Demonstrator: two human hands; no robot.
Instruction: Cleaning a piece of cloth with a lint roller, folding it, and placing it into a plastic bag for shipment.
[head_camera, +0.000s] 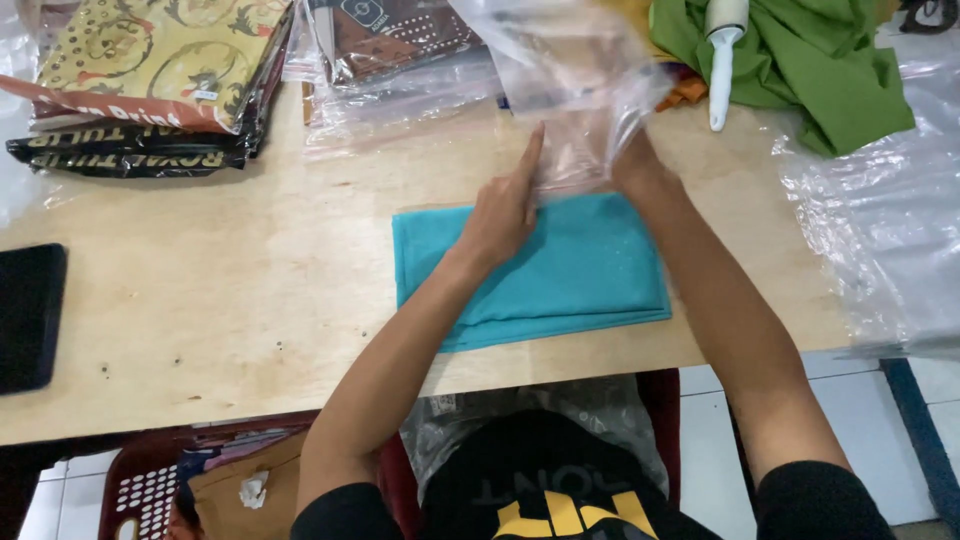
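Note:
A folded teal cloth (570, 270) lies flat on the wooden table (250, 300) in front of me. A clear plastic bag (565, 80) rises from the cloth's far edge. My left hand (505, 205) rests on the cloth's far edge with its index finger pointing up against the bag's mouth. My right hand (635, 160) is inside or behind the bag's lower right side, gripping the plastic; its fingers are blurred by the film.
Stacks of packaged patterned fabric (150, 70) and bagged cloths (400, 60) sit at the far left and centre. Green cloth (800, 60) and a white lint roller (722, 60) lie far right. Loose plastic sheets (890, 220) cover the right edge. A dark flat object (28, 315) lies left. A red basket (160, 480) stands below.

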